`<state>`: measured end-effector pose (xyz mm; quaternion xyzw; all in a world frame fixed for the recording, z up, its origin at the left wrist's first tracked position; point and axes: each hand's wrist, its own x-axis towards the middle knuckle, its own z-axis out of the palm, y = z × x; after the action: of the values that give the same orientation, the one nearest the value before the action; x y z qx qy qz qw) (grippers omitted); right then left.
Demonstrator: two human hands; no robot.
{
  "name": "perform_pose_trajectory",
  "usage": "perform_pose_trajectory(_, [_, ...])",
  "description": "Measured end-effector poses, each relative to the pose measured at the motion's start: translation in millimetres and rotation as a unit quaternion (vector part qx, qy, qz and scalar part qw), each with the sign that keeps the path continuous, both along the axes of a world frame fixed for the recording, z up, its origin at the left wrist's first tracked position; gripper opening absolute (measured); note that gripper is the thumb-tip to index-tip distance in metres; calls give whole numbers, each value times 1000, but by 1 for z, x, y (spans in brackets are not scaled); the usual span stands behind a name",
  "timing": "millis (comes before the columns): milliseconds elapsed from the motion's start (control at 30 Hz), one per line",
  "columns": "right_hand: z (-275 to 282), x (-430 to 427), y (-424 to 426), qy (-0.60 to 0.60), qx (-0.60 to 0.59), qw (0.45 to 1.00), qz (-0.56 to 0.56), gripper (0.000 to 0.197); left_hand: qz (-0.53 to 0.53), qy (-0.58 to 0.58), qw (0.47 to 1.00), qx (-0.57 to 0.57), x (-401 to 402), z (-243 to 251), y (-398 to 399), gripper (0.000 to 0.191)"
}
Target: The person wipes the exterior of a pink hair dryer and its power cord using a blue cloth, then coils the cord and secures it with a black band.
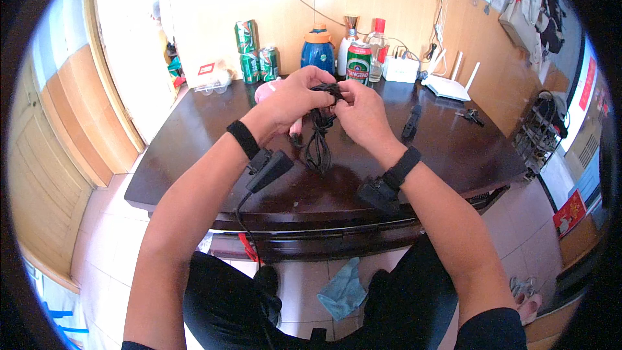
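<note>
Above the dark wooden table, a looped bundle of black cable hangs between my two hands. My left hand pinches its upper part between thumb and fingers. From the other side, the fingertips of my right hand grip the same coiled top. Behind and below my left hand is a pink appliance, perhaps a hair dryer; my hand covers most of it. Its narrow pink end shows under the palm, with a black cord coming out. Whether my left hand touches the appliance cannot be told.
Green cans, a blue bottle, a Tsingtao can and a clear bottle line the back. A white router, keys and a black strap-like object lie rightward. Black devices are strapped to both wrists; a cable trails from the left one.
</note>
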<state>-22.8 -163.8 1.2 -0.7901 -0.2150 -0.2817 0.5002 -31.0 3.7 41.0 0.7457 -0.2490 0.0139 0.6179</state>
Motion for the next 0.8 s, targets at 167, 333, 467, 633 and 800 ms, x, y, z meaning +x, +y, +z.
perform_pose_trajectory(167, [6,0,-9,17,-30,999,17,22,74,-97,982,147,9,-4,6,31])
perform_pose_trajectory(333, [6,4,-18,45,-50,995,72,24,130,-142,938,288,6,-2,5,30])
perform_pose_trajectory(467, [11,1,-22,92,-14,981,168,29,89,-78,964,237,4,0,9,28])
perform_pose_trajectory(633, [18,-6,-35,103,-34,975,194,29,-64,-2,996,68,25,-10,14,28])
perform_pose_trajectory(800, [32,-32,-25,124,-54,974,183,34,-79,44,996,14,22,-12,16,28])
